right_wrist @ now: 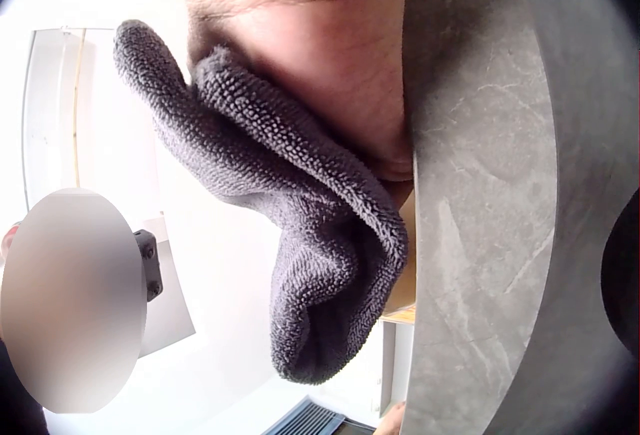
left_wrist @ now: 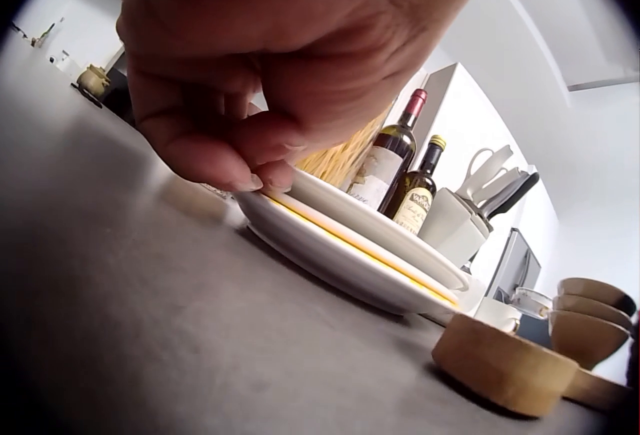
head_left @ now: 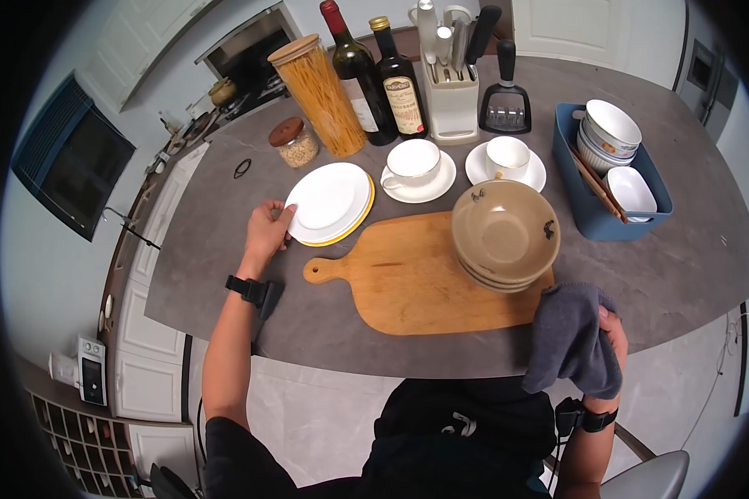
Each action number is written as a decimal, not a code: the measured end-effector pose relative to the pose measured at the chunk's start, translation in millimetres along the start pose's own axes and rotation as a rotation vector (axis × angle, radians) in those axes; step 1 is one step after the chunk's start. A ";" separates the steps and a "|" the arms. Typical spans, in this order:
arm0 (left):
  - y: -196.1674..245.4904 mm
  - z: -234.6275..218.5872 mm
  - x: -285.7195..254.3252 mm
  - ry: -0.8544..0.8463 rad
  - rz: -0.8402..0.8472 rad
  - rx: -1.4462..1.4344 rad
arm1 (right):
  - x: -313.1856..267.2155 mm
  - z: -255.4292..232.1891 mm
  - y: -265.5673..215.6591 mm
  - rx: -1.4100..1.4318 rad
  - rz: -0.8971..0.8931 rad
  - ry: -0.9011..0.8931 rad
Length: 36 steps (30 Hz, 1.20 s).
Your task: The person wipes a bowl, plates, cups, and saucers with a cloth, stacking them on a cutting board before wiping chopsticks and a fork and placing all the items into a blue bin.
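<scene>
My left hand (head_left: 268, 226) is at the left rim of stacked plates, pinching the upper white plate (head_left: 329, 195). Beneath it lies a plate with a yellow rim (head_left: 366, 218). In the left wrist view, the fingertips (left_wrist: 250, 183) are right at the plates' edge. My right hand (head_left: 614, 337) holds a dark grey cloth (head_left: 570, 337) at the table's front edge, and its fingers are partly hidden by the folds. The cloth (right_wrist: 310, 205) hangs bunched in the right wrist view. Just beside it is a wooden cutting board (head_left: 399, 283) with stacked brown bowls (head_left: 506, 229) on its right end.
Behind the plates are two cups on saucers, a jar (head_left: 294, 143), a tall pasta container (head_left: 320, 96), two bottles (head_left: 401, 87) and a knife block (head_left: 455, 104). A blue bin (head_left: 612, 218) with bowls stands at the right. A black band (head_left: 241, 168) lies at the left.
</scene>
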<state>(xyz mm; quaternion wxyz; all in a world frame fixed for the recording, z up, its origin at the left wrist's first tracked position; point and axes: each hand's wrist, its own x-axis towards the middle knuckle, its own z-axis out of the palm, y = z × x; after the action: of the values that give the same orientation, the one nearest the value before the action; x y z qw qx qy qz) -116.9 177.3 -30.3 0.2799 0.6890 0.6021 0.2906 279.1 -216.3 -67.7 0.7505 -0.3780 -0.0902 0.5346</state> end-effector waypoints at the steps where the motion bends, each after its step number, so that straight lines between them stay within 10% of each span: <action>1: 1.9 0.3 -2.1 0.006 0.016 0.030 | 0.8 -0.3 0.9 -0.017 -0.022 0.006; 12: 1.5 -3.3 -3.2 0.000 0.046 0.133 | 1.2 3.7 0.8 -0.035 -0.006 0.015; 14: -11.0 -4.7 2.8 0.177 0.267 0.439 | -3.7 6.3 -0.7 -0.085 -0.013 0.032; 17: 54.4 -12.5 -55.7 0.176 0.238 0.335 | -12.0 25.7 2.5 -0.278 0.038 -0.024; 25: 97.5 37.6 -198.1 -0.868 0.201 -0.662 | -24.4 127.5 35.3 0.043 0.400 -0.227; 36: 66.4 30.1 -159.6 -0.718 0.095 -0.877 | 5.5 146.7 73.2 -0.452 0.093 -0.336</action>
<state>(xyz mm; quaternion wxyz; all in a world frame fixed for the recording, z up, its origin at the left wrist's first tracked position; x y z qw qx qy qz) -67.3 10.0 -11.9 0.7135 0.5901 0.2606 0.2735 148.4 -132.0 -15.3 0.5962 -0.4456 -0.3129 0.5900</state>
